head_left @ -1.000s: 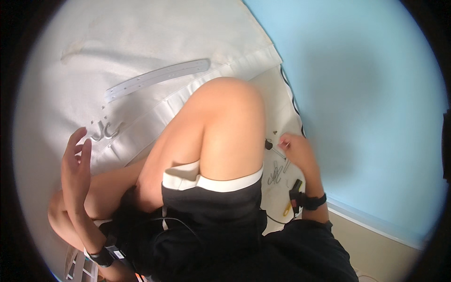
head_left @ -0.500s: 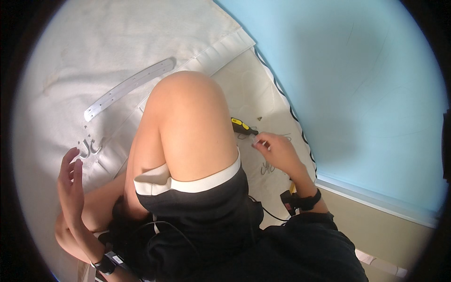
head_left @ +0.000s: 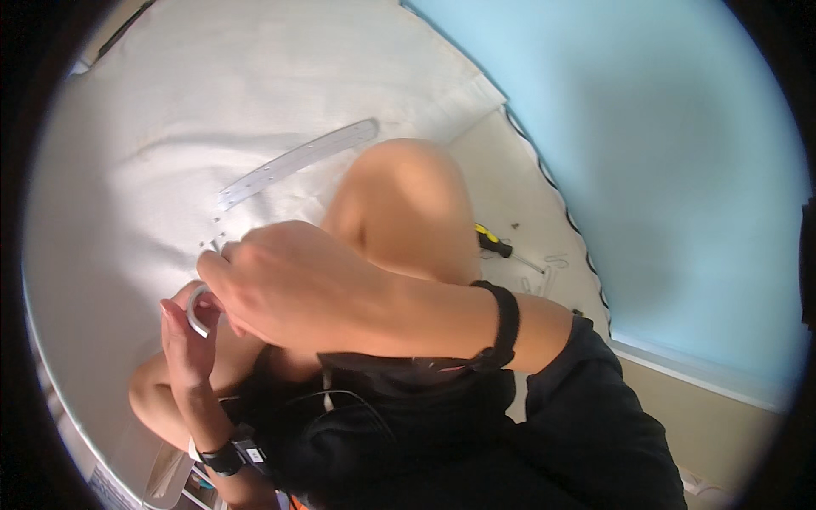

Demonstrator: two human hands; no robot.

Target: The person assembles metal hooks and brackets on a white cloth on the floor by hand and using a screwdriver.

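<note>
A curved silver hook (head_left: 197,313) sits between the thumb and fingers of my left hand (head_left: 189,353), which is closed around it. Crossing over from the right, my right hand (head_left: 285,276) meets the left one at the hook. Its fingers are curled together, and their tips are partly hidden, so what they pinch cannot be made out. Just beyond the right fingers, part of another silver piece (head_left: 214,246) shows. Several small screws (head_left: 218,221) lie near it on the white sheet. Farther off rests a long silver strip with holes (head_left: 297,163).
My raised knee (head_left: 416,204) stands in the middle. To its right lie a yellow-and-black screwdriver (head_left: 495,242), a small dark screw (head_left: 515,226) and several thin hooks (head_left: 551,274) on the white sheet (head_left: 255,76). A light-blue panel (head_left: 663,170) borders the right side.
My right hand has left the screwdriver's side and swung across my lap to the left hand. A silver hook is now up in my left hand. The view has shifted left.
</note>
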